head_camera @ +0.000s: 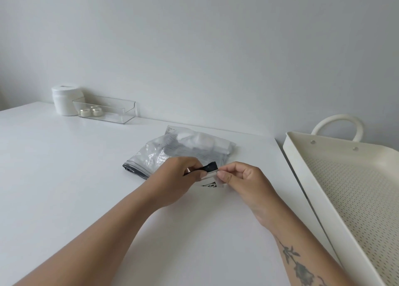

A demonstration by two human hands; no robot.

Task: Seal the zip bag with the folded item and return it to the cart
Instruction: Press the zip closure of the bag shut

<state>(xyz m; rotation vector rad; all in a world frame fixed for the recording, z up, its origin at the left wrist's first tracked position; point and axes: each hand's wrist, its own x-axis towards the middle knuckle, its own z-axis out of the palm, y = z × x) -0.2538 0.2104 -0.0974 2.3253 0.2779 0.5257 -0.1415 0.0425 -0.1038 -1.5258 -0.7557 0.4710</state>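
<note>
White table [86, 177] is lying bare under you as your left hand [181, 177] and right hand [239, 177] are both pinching the zip bag [179, 151] strip, so its bulging folded item [200, 141] beyond your grip is risking popping the seal.

White table [64, 177] lies bare left of and before the zip bag [172, 151]; a clear tray [108, 110] and white jar [64, 101] line the far wall, cart [323, 177] flanks right.

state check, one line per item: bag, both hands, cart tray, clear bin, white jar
zip bag: flat on table, folded item inside, dark zip edge being pinched
left hand: pinching zip strip
right hand: pinching bag's corner
cart tray: right of table, visible part holds nothing
clear bin: open top, two small jars inside
white jar: upright, lid on
</note>
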